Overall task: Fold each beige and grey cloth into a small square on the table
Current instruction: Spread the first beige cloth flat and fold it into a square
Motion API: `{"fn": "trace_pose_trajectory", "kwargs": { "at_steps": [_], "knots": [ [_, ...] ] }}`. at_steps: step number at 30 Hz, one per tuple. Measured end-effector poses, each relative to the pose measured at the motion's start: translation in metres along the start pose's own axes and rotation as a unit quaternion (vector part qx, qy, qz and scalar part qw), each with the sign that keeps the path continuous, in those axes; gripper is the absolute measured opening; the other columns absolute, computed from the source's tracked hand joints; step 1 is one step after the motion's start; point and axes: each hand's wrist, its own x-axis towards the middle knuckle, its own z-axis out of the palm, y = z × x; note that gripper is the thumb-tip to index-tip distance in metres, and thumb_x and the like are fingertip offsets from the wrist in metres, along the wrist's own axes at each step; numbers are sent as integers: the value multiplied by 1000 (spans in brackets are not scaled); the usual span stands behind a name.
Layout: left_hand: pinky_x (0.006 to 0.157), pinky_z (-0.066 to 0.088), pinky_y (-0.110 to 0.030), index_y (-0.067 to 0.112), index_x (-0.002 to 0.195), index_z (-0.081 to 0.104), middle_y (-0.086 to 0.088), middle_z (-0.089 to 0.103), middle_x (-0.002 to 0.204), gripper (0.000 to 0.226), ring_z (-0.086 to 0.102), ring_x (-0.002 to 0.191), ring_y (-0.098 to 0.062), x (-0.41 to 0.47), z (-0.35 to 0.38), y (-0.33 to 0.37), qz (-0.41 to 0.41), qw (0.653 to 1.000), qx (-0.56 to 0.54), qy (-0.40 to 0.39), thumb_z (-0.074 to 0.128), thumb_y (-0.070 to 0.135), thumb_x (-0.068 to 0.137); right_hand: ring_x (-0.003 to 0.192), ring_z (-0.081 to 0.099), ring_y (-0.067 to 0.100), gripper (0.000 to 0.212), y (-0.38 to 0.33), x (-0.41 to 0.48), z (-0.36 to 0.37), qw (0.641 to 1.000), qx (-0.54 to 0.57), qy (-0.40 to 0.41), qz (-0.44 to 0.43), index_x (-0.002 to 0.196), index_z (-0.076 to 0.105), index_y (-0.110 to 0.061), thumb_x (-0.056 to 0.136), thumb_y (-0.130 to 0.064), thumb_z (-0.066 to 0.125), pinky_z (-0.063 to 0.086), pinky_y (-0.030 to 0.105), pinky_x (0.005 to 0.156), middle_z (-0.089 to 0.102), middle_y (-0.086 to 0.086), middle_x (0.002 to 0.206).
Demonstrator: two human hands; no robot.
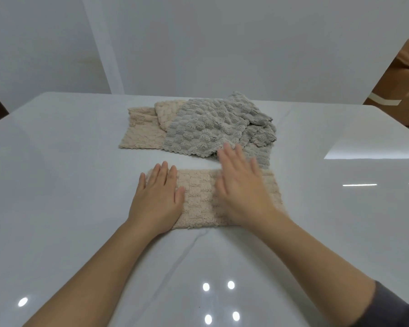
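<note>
Now both hands are lying flat across a folded beige cloth (198,199) on the white table (57,185).
Left hand (157,199) is resting palm-down on the cloth's left end, fingers straight and close together; right hand (242,194), blurred, is lying with fingers spread wide over the right half, holding nothing. Just beyond the fingertips, a heap of grey cloths (210,128) is overlapping loose beige cloths (142,135) at the table's middle.

Both hands lie flat, fingers straight, on a beige cloth (200,197) on the white tabletop (57,185): left hand (157,199), right hand (242,187) blurred. Grey cloths (210,128) overlap more beige cloths (142,131) behind.
</note>
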Motion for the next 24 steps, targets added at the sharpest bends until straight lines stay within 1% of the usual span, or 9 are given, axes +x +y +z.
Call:
{"fn": "trace_pose_trajectory", "kwargs": {
  "at_steps": [2, 4, 8, 16, 21, 24],
  "knots": [
    [121, -5, -41, 15, 156, 3, -4, -5, 164, 60, -8, 150, -17, 0, -1, 0, 2, 1000, 1, -2, 16, 40, 103, 149, -16, 15, 58, -19, 3, 14, 999, 4, -31, -14, 156, -1, -14, 104, -29, 19, -6, 45, 121, -10, 0, 163],
    [121, -4, -42, 15, 156, 3, -4, -4, 164, 60, -7, 150, -17, 0, -1, 1, 3, 1000, 3, 0, 16, 40, 103, 149, -15, 17, 58, -24, 5, 29, 998, -4, -58, -14, 156, 0, -12, 103, -29, 19, -6, 47, 121, -10, 2, 163],
    [121, -4, -44, 15, 156, 3, -5, -4, 164, 61, -7, 150, -18, 1, 0, 1, 1, 1000, 11, 1, 17, 40, 102, 149, -14, 20, 61, -15, 4, 44, 994, -50, -98, -4, 156, 0, -14, 103, -39, 17, -9, 48, 120, -9, 2, 163],
    [120, -7, -46, 16, 156, 1, -3, -7, 164, 62, -10, 150, -17, 1, 1, 1, -4, 1000, 12, -3, 15, 43, 101, 150, -10, 18, 65, 19, -5, 35, 992, -73, -96, 27, 156, 1, -17, 102, -49, 15, -4, 48, 120, -6, -2, 164],
    [120, -8, -48, 17, 156, -2, -2, -9, 163, 66, -13, 149, -16, -1, 0, -6, 0, 1000, 23, -11, 10, 50, 100, 150, -10, 16, 65, 44, -12, 25, 990, -71, -99, 66, 156, -1, -18, 101, -50, 14, -6, 44, 121, -7, -2, 164],
    [120, -8, -47, 18, 156, -3, 1, -12, 163, 67, -15, 149, -14, -4, -3, -19, 9, 999, 27, -20, 7, 52, 99, 150, -10, 17, 65, 54, -15, 20, 989, -66, -98, 85, 156, -1, -17, 101, -49, 14, -6, 45, 121, -7, -1, 164]
  ]
}}
